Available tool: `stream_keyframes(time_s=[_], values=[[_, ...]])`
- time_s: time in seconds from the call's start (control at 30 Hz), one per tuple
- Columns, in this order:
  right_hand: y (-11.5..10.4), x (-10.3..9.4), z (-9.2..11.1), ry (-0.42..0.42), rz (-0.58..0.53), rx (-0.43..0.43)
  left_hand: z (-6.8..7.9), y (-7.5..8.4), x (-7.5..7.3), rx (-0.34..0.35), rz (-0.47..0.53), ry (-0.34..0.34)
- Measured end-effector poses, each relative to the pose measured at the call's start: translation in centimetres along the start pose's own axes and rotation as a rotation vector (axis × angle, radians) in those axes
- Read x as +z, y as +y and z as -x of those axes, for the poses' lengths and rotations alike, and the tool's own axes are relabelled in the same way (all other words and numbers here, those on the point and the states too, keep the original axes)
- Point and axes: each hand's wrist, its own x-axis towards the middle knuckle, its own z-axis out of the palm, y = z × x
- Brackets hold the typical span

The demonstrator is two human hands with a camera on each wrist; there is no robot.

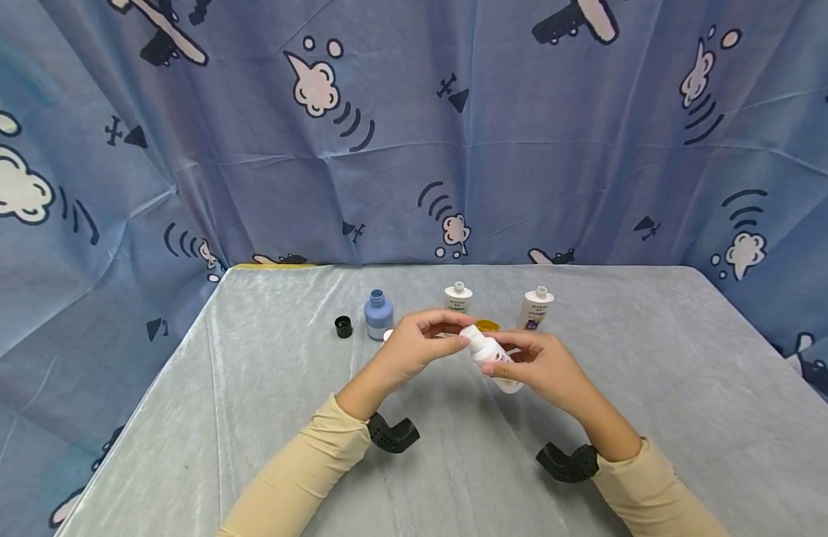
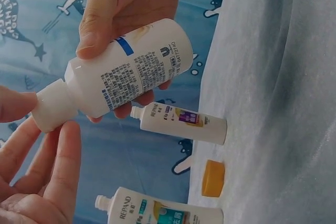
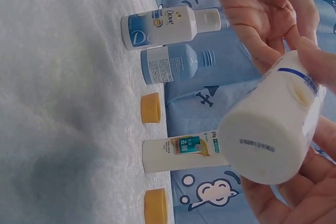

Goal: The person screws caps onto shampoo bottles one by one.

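In the head view, a white bottle is held tilted in the air above the table. My left hand pinches its white cap between thumb and fingers; the cap sits at the bottle's neck. Around the bottle's body my right hand is curled, thumb on one side and fingers on the other. Small print covers the side facing the left wrist camera. In the right wrist view the bottle's round base faces the camera.
Behind the hands stand two uncapped REPAND bottles, an uncapped blue bottle and a capped Dove bottle, mostly hidden in the head view. A black cap and two yellow caps lie near them. A patterned curtain hangs behind.
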Motion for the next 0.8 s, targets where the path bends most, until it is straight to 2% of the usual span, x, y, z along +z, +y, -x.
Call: stream_keyframes(time_s=[0.3,0.53,0.8], values=[[0.11,-0.01,0.01,0.006,0.000,-0.004,-0.26,-0.17,0.08,-0.015,-0.006,0.082],[0.21,-0.02,-0.04,0.005,0.002,-0.017,-0.30,-0.31,0.28,-0.036,0.035,0.074],[0.20,-0.06,-0.03,0.010,0.022,-0.032,-0.16,-0.23,0.13,-0.010,0.001,0.039]])
